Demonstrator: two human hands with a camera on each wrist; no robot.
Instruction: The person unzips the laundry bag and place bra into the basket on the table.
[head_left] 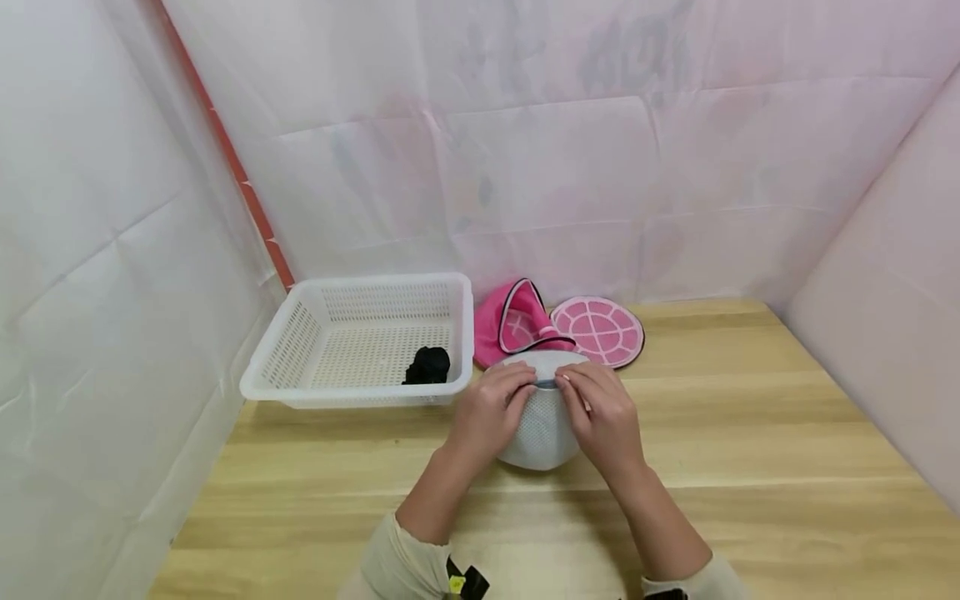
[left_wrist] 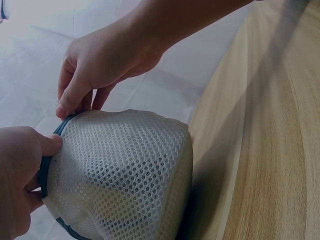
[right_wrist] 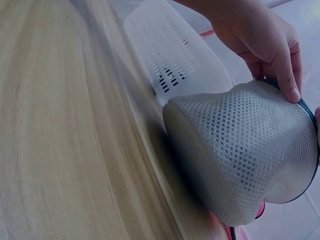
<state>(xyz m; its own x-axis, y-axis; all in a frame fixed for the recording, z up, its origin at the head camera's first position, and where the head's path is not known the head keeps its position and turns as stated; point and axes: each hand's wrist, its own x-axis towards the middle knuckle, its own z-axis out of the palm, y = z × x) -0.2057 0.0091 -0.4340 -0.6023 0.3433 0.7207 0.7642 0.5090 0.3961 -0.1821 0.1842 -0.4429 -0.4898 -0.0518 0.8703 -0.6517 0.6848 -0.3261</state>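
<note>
The left hand (head_left: 487,410) and the right hand (head_left: 606,410) each pinch the dark rim (head_left: 546,384) of the white mesh laundry bag (head_left: 540,432), both just as near, and its round body goes down from their grip toward the wooden table (head_left: 750,450).

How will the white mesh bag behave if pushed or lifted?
The white mesh bag should give when pushed: its side buckles inward in the right wrist view. It is probably light for its size, given the thin, holey fabric, though its contents are unclear. Lifted by the dark rim that the left hand and right hand pinch, it may sag.
</note>
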